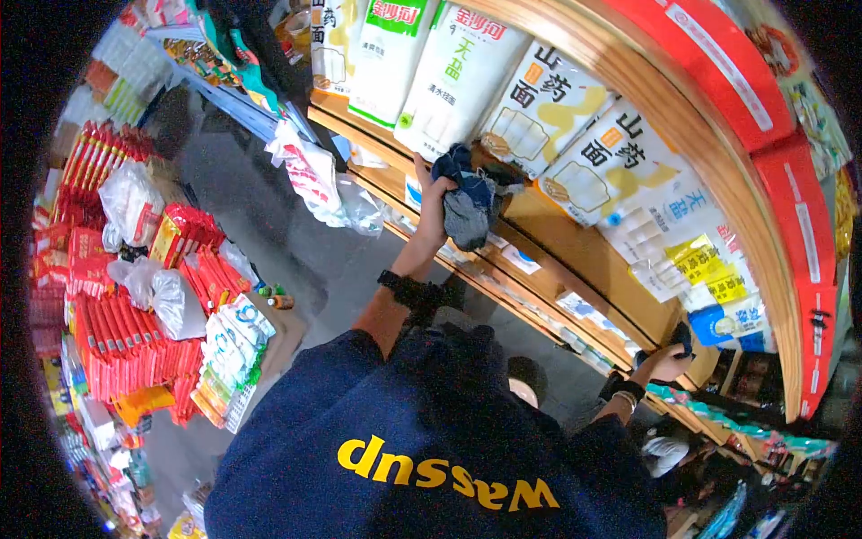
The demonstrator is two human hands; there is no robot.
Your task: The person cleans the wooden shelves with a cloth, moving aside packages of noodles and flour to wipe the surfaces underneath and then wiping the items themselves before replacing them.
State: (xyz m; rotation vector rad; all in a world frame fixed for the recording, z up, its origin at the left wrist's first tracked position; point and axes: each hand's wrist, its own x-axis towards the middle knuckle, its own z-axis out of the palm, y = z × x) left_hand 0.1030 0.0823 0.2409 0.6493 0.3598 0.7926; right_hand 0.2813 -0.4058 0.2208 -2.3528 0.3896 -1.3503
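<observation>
My left hand [435, 199] is closed on a bunched dark blue and grey cloth [469, 205], at the front of a wooden shelf [561, 235]. Just behind the cloth stand packs of noodles [458, 76], white with green lettering. My right hand [666, 366] is farther along the same shelf, by its right end. Its fingers are curled round a small dark thing [685, 341], whose kind I cannot make out. Near that hand lies a blue and white packet [725, 323].
Yellow-labelled packs [714, 269] and more noodle packs line the shelf. Red price strips [709, 54] edge the shelf above. On the left, stacks of red packages [121, 341] and plastic bags [175, 301] stand on the grey floor [332, 269]. A plastic bag [355, 207] hangs by the shelf end.
</observation>
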